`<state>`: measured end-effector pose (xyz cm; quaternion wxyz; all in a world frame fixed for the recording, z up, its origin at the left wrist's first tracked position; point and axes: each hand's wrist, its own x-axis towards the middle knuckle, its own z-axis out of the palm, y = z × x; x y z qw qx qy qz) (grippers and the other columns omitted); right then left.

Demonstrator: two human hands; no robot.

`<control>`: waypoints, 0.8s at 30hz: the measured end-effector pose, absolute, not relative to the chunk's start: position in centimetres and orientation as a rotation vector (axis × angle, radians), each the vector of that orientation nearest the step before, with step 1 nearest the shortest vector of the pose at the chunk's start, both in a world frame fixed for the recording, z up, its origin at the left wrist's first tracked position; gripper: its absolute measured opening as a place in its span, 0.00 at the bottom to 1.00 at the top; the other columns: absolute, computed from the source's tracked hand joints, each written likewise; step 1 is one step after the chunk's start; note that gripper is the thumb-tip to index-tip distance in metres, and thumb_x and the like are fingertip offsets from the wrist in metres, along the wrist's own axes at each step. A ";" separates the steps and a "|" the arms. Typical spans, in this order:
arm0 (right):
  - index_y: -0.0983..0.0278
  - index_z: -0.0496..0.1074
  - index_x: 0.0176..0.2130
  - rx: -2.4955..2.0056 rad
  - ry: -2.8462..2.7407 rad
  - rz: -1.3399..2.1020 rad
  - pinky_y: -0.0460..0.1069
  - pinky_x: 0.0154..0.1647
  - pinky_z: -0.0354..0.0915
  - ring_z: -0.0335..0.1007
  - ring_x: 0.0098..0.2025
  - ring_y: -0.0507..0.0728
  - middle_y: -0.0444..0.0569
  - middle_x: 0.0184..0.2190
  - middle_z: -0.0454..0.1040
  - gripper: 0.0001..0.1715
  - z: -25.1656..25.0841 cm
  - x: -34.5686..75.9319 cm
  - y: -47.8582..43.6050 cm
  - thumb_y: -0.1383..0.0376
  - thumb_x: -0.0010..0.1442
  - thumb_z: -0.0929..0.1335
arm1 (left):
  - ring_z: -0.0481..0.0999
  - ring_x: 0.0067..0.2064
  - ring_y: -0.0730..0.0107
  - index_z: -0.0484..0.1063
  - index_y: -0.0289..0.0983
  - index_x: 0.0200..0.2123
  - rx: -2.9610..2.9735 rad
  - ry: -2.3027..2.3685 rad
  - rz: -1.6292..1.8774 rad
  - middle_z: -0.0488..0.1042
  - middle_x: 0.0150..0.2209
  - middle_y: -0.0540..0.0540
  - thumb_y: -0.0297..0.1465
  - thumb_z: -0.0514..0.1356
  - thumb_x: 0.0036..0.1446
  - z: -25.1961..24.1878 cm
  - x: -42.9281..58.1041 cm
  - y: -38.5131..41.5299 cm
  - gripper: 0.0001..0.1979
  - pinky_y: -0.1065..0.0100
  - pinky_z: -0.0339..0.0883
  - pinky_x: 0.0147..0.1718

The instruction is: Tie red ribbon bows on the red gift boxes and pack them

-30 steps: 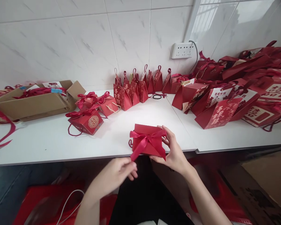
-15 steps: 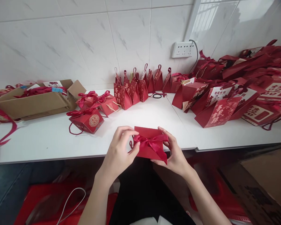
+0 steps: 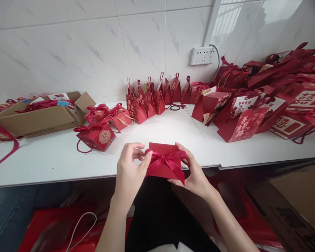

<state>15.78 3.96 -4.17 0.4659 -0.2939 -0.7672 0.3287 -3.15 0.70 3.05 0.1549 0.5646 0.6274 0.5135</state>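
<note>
Lengthwise, the bow (image 3: 165, 158) runs left-right; the red box (image 3: 162, 170) — bow-side toward camera.

1 held red box (image 3: 162, 147) w/ 1 bow (image 3: 164, 158); 2 hands, L hand (image 3: 130, 171) & R hand (image 3: 193, 171); 3 ribboned boxes (image 3: 96, 138) L of ctr.; min. 6 tri. boxes (image 3: 135, 110) mid; 1 pwr. strip (image 3: 203, 56); 1 blk. ring (image 3: 175, 110); R heap (image 3: 252, 122) too jumbled to count.

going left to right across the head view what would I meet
Cardboard box, red box with round gold emblem, left hand, held red box, right hand, slanted red box with pale lettering.
</note>
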 end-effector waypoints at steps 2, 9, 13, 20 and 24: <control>0.51 0.44 0.64 -0.724 -1.887 0.799 0.62 0.59 0.60 0.46 0.66 0.64 0.56 0.66 0.48 0.52 -4.2 15.8 4.0 0.63 0.50 0.74 | 0.73 0.32 0.71 0.69 0.38 0.33 1.579 1.767 1.421 0.73 0.31 0.49 0.36 0.61 0.53 3.3 -3.1 0.2 0.07 0.70 0.68 0.34; 0.51 0.44 0.64 -0.706 -1.885 0.785 0.62 0.59 0.61 0.47 0.66 0.64 0.56 0.66 0.48 0.52 -4.4 15.8 4.0 0.61 0.50 0.74 | 0.66 0.18 0.78 0.68 0.37 0.32 1.182 1.412 1.240 0.70 0.20 0.52 0.39 0.62 0.53 4.6 -3.0 0.3 0.11 0.78 0.51 0.14; 0.51 0.44 0.64 -0.729 -1.897 0.783 0.62 0.59 0.61 0.46 0.67 0.65 0.56 0.66 0.47 0.53 -4.4 15.8 4.0 0.60 0.50 0.74 | 0.63 0.16 0.81 0.67 0.37 0.34 1.186 1.413 1.272 0.73 0.26 0.50 0.40 0.61 0.53 4.5 -3.5 0.7 0.13 0.78 0.49 0.12; 0.51 0.44 0.64 -0.729 -1.904 0.801 0.62 0.60 0.58 0.44 0.67 0.64 0.56 0.66 0.47 0.52 -4.3 15.9 3.9 0.61 0.50 0.74 | 0.70 0.29 0.75 0.70 0.39 0.37 1.718 1.779 1.197 0.71 0.32 0.50 0.35 0.61 0.54 4.1 -3.6 0.0 0.08 0.76 0.64 0.24; 0.50 0.44 0.64 -0.731 -1.896 0.818 0.62 0.61 0.57 0.45 0.67 0.63 0.55 0.66 0.47 0.52 -4.2 15.8 3.8 0.63 0.50 0.74 | 0.66 0.28 0.78 0.66 0.38 0.32 2.024 1.788 1.277 0.66 0.29 0.52 0.28 0.57 0.56 3.4 -2.9 0.8 0.01 0.76 0.63 0.26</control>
